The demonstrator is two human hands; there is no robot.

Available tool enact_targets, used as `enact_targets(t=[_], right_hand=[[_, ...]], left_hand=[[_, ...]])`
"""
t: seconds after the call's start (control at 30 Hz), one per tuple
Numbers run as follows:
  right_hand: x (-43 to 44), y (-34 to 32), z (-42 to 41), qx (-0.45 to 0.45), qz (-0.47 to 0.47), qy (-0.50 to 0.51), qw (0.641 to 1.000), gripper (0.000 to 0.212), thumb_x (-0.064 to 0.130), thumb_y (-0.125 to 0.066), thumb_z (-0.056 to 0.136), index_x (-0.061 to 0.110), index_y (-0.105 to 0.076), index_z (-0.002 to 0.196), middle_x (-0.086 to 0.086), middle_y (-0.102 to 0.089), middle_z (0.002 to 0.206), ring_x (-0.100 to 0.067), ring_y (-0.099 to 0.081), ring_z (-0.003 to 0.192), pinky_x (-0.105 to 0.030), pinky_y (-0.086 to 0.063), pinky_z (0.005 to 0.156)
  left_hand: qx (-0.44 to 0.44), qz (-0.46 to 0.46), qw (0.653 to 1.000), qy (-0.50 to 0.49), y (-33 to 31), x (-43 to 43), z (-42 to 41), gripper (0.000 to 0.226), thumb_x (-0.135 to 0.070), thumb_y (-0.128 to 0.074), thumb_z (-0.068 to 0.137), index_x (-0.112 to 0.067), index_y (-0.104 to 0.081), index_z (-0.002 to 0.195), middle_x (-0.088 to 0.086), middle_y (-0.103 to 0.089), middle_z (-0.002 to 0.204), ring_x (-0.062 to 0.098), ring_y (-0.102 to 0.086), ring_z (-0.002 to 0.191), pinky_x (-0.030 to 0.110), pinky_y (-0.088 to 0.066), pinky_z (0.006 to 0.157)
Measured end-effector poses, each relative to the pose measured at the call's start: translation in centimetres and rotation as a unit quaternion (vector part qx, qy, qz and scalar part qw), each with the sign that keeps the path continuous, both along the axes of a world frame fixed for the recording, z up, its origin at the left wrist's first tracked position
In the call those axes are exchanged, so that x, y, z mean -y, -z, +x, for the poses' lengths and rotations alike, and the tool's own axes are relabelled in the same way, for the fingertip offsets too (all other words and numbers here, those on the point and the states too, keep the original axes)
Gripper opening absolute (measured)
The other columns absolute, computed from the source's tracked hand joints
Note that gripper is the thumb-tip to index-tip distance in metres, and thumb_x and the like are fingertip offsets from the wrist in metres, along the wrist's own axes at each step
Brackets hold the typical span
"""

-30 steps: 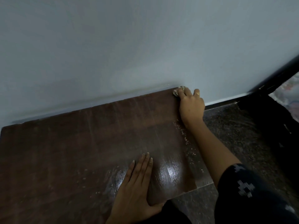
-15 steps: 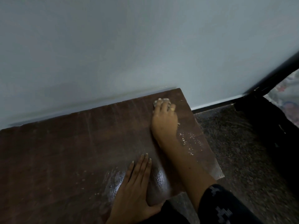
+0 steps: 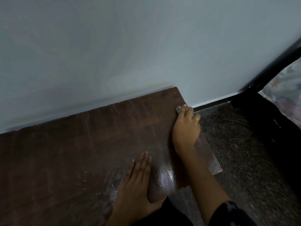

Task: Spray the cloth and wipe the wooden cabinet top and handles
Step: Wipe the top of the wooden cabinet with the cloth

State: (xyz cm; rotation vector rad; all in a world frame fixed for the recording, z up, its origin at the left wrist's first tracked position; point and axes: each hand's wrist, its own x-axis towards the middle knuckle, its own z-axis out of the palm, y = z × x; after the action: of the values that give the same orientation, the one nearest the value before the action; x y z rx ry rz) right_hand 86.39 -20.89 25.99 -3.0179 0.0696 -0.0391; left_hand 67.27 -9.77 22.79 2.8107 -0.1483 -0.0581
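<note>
The dark wooden cabinet top (image 3: pixel 81 144) fills the lower left and butts against a pale wall. My right hand (image 3: pixel 185 128) presses a small pale cloth (image 3: pixel 178 109) onto the top at its right edge, near the far right corner; only a scrap of cloth shows past the fingertips. My left hand (image 3: pixel 136 181) lies flat, fingers together, on the front part of the top beside a wet glossy patch (image 3: pixel 164 175). No spray bottle or handles are in view.
A speckled dark floor (image 3: pixel 236 152) lies to the right of the cabinet. A black frame (image 3: pixel 268 69) slants along the wall at the far right, with patterned fabric (image 3: pixel 286 95) behind it. The pale wall (image 3: pixel 130 46) rises directly behind the top.
My right hand with the cloth swept left from the far right corner onto the top, then back right to the right edge. My left hand stayed flat in place.
</note>
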Motion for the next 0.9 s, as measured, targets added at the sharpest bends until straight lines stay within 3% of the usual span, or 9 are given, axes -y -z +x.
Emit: enact_targets(t=[0.3,0.6,0.73,0.9], right_hand=[[5.2,0.0,-8.2,-0.004,0.0,0.125,0.992,0.045,-0.003,-0.046,0.089,-0.001,-0.043,0.134,-0.027,-0.047,0.132,-0.048,-0.046,0.103,-0.045,-0.051,0.066],[7.1,0.4,-11.5,0.004,0.008,0.186,0.983,0.048,-0.009,-0.049,0.085,-0.007,-0.042,0.132,-0.033,-0.044,0.127,-0.052,-0.043,0.098,-0.054,-0.048,0.069],[4.3,0.2,-11.8,-0.012,-0.012,0.12,0.993,0.05,-0.012,-0.056,0.079,-0.008,-0.046,0.128,-0.036,-0.046,0.125,-0.052,-0.047,0.095,-0.053,-0.051,0.065],[-0.7,-0.8,-9.9,-0.028,-0.01,-0.037,0.999,0.054,-0.001,-0.071,0.071,-0.004,-0.055,0.122,-0.031,-0.056,0.12,-0.044,-0.06,0.093,-0.04,-0.057,0.058]], left_hand=[[-0.002,-0.007,1.0,0.012,0.1,-0.2,0.1,0.11,-0.076,-0.054,0.063,0.002,-0.039,0.139,0.014,-0.032,0.152,0.022,-0.023,0.144,0.043,-0.025,0.109],[-0.017,-0.034,0.999,0.011,0.7,-0.4,0.1,0.111,-0.082,-0.04,0.069,-0.001,-0.03,0.143,0.012,-0.025,0.156,0.023,-0.022,0.145,0.044,-0.024,0.109],[-0.013,-0.032,0.999,0.011,0.6,-0.2,0.1,0.112,-0.08,-0.048,0.066,0.0,-0.032,0.143,0.013,-0.026,0.155,0.023,-0.022,0.145,0.044,-0.024,0.11],[-0.004,-0.029,1.0,0.007,0.4,-0.2,0.1,0.112,-0.079,-0.05,0.066,0.003,-0.035,0.14,0.017,-0.029,0.153,0.026,-0.024,0.144,0.043,-0.026,0.109]])
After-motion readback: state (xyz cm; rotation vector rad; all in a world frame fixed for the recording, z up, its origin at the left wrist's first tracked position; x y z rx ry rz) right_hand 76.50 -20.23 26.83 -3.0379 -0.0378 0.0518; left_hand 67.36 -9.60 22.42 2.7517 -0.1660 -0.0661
